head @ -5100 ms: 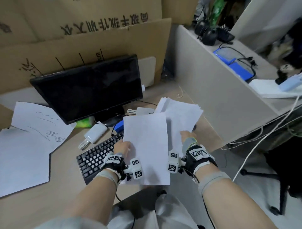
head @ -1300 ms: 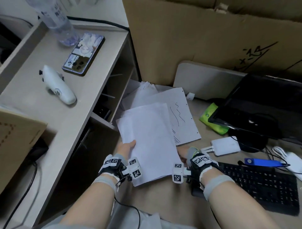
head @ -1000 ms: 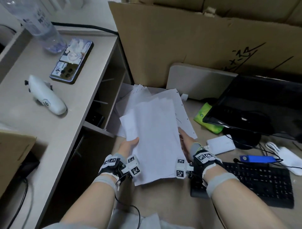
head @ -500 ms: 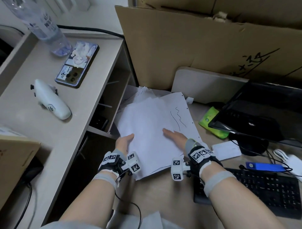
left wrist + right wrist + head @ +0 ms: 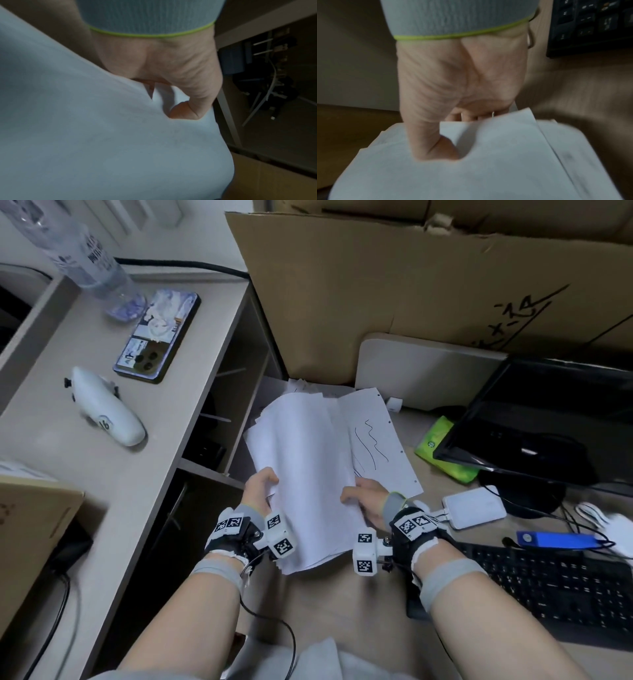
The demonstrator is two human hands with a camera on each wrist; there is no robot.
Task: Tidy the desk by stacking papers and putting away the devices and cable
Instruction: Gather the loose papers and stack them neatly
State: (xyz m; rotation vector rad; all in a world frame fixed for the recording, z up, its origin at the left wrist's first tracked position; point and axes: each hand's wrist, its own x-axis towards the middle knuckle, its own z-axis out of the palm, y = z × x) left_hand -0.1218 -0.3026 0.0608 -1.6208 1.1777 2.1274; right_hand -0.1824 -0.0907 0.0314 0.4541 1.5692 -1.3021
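A stack of white papers (image 5: pixel 308 467) is raised off the desk between my hands. My left hand (image 5: pixel 262 486) grips its left edge, thumb on top (image 5: pixel 185 111). On the stack's right edge my right hand (image 5: pixel 363 496) pinches the sheets, its thumb pressed onto the top one (image 5: pixel 436 148). A sheet with black scribbles (image 5: pixel 376 453) lies beneath on the desk, over more loose papers (image 5: pixel 301 386). Right of it lie a white power bank (image 5: pixel 474 506), a blue device (image 5: pixel 555 539), a white cable bundle (image 5: pixel 603 517) and a black keyboard (image 5: pixel 548 580).
A black monitor (image 5: pixel 548 419) stands at the right with a green packet (image 5: pixel 442 450) under its edge. Cardboard (image 5: pixel 376 296) walls the back. The raised shelf (image 5: pixel 102 474) at the left carries a phone (image 5: pixel 157 335), a white controller (image 5: pixel 106 412) and a water bottle (image 5: pixel 82 251).
Half a second ago my right hand lay flat on the papers on the desk. Now both hands grip the stack by its sides and have lifted it.
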